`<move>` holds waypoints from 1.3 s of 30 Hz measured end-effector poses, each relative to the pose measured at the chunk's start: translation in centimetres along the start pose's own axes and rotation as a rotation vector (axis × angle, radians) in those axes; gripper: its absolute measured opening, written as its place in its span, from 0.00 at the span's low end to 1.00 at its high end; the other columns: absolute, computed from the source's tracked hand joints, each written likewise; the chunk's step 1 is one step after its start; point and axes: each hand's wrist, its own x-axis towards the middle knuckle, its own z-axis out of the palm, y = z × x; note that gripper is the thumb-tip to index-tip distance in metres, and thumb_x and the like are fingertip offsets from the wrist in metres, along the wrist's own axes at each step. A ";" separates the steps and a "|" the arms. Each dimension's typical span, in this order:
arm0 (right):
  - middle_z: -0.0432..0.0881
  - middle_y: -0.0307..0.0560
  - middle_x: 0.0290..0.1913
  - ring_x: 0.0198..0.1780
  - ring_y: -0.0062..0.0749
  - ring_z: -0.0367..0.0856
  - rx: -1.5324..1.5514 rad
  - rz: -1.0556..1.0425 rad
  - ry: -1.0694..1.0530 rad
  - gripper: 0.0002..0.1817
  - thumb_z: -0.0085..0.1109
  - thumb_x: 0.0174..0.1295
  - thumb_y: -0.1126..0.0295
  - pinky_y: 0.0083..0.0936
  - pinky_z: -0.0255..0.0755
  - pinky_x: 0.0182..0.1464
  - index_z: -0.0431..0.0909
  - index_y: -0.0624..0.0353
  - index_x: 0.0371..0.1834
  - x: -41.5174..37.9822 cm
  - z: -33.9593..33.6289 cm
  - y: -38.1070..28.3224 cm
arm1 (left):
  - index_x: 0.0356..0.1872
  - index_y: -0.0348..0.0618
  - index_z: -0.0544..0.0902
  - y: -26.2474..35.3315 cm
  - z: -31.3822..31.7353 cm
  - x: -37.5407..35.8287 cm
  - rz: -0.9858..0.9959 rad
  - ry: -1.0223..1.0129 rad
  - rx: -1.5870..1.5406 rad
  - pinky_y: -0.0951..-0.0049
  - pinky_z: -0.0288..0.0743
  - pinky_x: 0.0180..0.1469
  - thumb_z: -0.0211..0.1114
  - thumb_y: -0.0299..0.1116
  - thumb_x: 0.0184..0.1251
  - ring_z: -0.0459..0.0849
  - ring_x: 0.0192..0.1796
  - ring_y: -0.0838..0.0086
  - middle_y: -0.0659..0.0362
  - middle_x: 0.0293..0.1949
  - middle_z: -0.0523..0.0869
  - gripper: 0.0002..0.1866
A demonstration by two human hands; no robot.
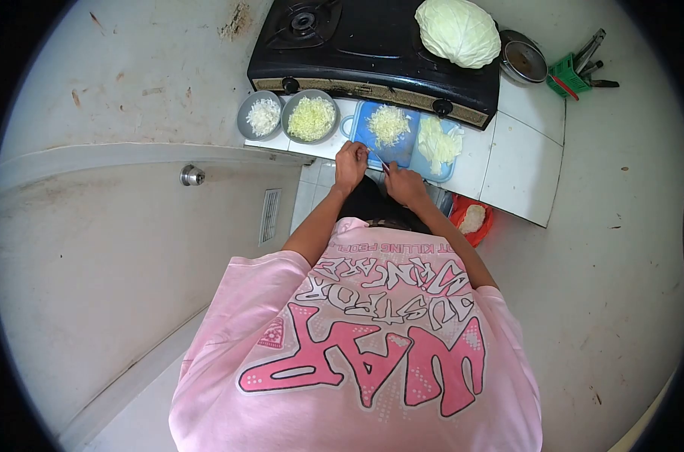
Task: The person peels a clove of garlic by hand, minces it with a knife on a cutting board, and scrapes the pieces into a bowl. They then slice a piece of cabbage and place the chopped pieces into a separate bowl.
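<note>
At the near edge of a blue cutting board (362, 129), my right hand (407, 185) is closed round the handle of a small knife (379, 157). Its blade points left, towards my left hand (351, 165). The fingers of my left hand are pinched together at the board's near left corner, by the blade tip; what they hold is too small to make out. Finely chopped cabbage (388, 123) lies in a pile on the board beyond the knife. To its right rest several loose cabbage leaves (438, 145).
Left of the board stand a bowl of chopped pale-green cabbage (312, 118) and a bowl of white chopped pieces (264, 117). A cabbage head (459, 32) sits on the black stove (372, 66). A pot (524, 60), a green utensil basket (564, 74) and a red bag (483, 227) are at right.
</note>
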 end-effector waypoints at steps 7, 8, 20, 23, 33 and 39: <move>0.86 0.66 0.29 0.32 0.65 0.87 0.015 0.020 0.021 0.20 0.52 0.73 0.59 0.56 0.82 0.37 0.72 0.69 0.52 -0.4 0.4 0.2 | 0.33 0.34 0.87 -0.2 1.1 -0.2 -0.079 0.071 0.021 0.63 0.77 0.34 0.68 0.22 0.62 0.83 0.27 0.60 0.49 0.27 0.82 0.02; 0.86 0.66 0.29 0.32 0.65 0.87 0.016 0.009 0.023 0.20 0.52 0.73 0.58 0.56 0.82 0.37 0.72 0.69 0.52 -0.5 0.5 0.0 | 0.33 0.34 0.87 -0.4 1.3 -0.2 -0.076 0.077 0.015 0.63 0.77 0.34 0.68 0.22 0.62 0.83 0.27 0.60 0.48 0.27 0.82 0.02; 0.85 0.65 0.27 0.31 0.63 0.87 0.023 -0.005 0.028 0.20 0.51 0.73 0.59 0.56 0.82 0.35 0.72 0.70 0.51 -0.2 0.8 -0.7 | 0.34 0.36 0.87 0.1 0.7 0.0 -0.085 0.045 0.010 0.63 0.77 0.35 0.67 0.22 0.63 0.83 0.27 0.61 0.49 0.28 0.81 0.02; 0.85 0.65 0.27 0.30 0.63 0.87 0.020 0.016 0.023 0.19 0.51 0.73 0.60 0.55 0.82 0.35 0.72 0.69 0.50 -0.1 0.5 -1.1 | 0.35 0.35 0.86 0.4 0.4 0.0 -0.076 0.014 0.020 0.62 0.77 0.35 0.66 0.22 0.63 0.83 0.28 0.59 0.48 0.29 0.82 0.02; 0.85 0.65 0.27 0.30 0.64 0.87 0.025 0.032 0.087 0.18 0.51 0.73 0.59 0.56 0.81 0.34 0.72 0.68 0.48 0.4 1.0 -0.6 | 0.39 0.35 0.86 -0.5 -0.7 -0.1 0.055 -0.117 0.037 0.59 0.77 0.39 0.64 0.20 0.65 0.83 0.34 0.54 0.46 0.33 0.81 0.05; 0.85 0.67 0.28 0.30 0.65 0.87 0.044 0.012 0.041 0.20 0.52 0.73 0.58 0.57 0.81 0.36 0.72 0.69 0.51 -0.2 0.8 -0.3 | 0.41 0.36 0.87 -0.2 -1.2 0.1 0.078 -0.142 0.043 0.58 0.77 0.39 0.65 0.20 0.64 0.84 0.34 0.53 0.47 0.33 0.82 0.06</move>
